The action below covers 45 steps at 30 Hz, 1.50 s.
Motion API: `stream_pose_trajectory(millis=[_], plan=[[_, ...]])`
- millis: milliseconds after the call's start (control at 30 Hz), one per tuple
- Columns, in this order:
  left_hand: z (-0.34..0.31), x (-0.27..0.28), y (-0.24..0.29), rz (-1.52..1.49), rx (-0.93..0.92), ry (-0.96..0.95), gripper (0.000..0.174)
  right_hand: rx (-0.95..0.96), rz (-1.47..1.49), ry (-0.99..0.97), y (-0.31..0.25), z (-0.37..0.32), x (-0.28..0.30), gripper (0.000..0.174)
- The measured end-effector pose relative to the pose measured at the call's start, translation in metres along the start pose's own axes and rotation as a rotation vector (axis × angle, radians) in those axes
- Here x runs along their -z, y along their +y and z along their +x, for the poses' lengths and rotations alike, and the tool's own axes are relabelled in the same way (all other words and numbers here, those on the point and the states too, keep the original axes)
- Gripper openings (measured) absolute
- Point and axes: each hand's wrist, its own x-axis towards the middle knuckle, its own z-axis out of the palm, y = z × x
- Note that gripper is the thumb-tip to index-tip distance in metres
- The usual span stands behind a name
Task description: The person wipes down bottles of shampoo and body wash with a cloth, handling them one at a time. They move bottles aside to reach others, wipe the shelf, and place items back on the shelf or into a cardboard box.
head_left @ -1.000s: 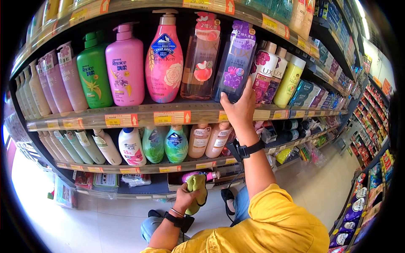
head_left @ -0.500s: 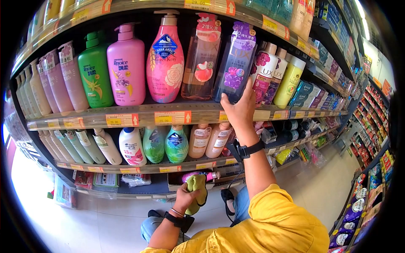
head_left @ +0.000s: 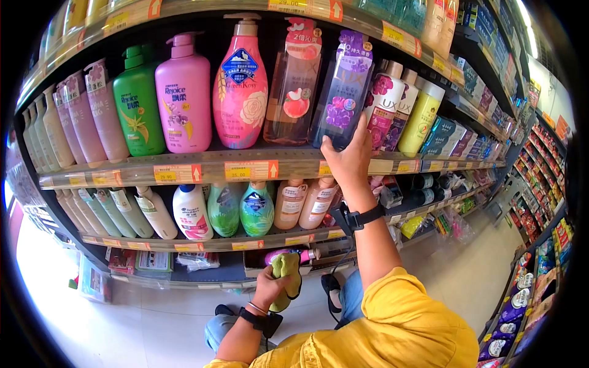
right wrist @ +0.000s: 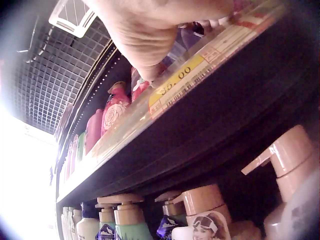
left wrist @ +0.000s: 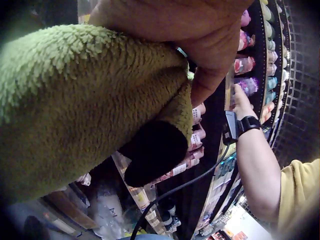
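Observation:
My right hand [head_left: 351, 153] grips the lower part of a dark purple Lux body wash bottle [head_left: 343, 83], thumb at its front left and fingers along its right side. The bottle stands on the upper shelf beside a pink peach Lux bottle [head_left: 293, 92]. Lower down, in front of the bottom shelf, my left hand [head_left: 270, 288] pinches a folded green cloth [head_left: 286, 270]. Seen from the left wrist, the fluffy cloth [left wrist: 85, 115] hangs below the thumb and fingers. The right wrist view shows the right hand [right wrist: 150, 30] above a yellow price tag [right wrist: 180, 77].
A pink GreenKosy bottle [head_left: 240, 92], pink [head_left: 183, 98] and green [head_left: 138, 104] Rejoice bottles stand to the left. White Lux bottles [head_left: 385, 107] are close on the right. Pump bottles line the shelf below [head_left: 270, 245]. A cable [left wrist: 187, 182] runs from the right wrist.

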Motion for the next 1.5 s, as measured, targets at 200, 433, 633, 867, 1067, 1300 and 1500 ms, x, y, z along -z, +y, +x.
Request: stream_pose_trajectory(millis=[200, 433, 633, 867, 1067, 1300, 1500], plan=[[0.001, 0.002, -0.001, 0.019, 0.030, -0.021, 0.038, 0.015, 0.003, 0.006, 0.001, 0.000, 0.000, 0.083], [0.005, 0.005, -0.011, 0.004, 0.021, -0.031, 0.038, 0.026, 0.000, 0.007, 0.002, -0.002, -0.001, 0.082], [0.004, 0.003, -0.010, -0.010, 0.016, -0.029, 0.038, 0.010, 0.018, -0.012, 0.002, -0.002, -0.001, 0.080], [0.005, 0.005, -0.015, -0.014, 0.007, -0.005, 0.034, 0.093, -0.011, -0.015, 0.007, -0.006, -0.001, 0.075], [0.004, 0.004, -0.013, -0.008, 0.003, -0.004, 0.033, 0.086, 0.002, -0.039, 0.009, -0.013, 0.000, 0.068], [0.004, 0.004, -0.012, 0.021, 0.004, -0.010, 0.033, 0.115, -0.028, -0.049, 0.013, -0.016, -0.002, 0.063], [0.004, 0.004, -0.013, 0.028, -0.008, -0.003, 0.034, 0.139, -0.083, -0.045, 0.015, -0.017, -0.004, 0.063]])
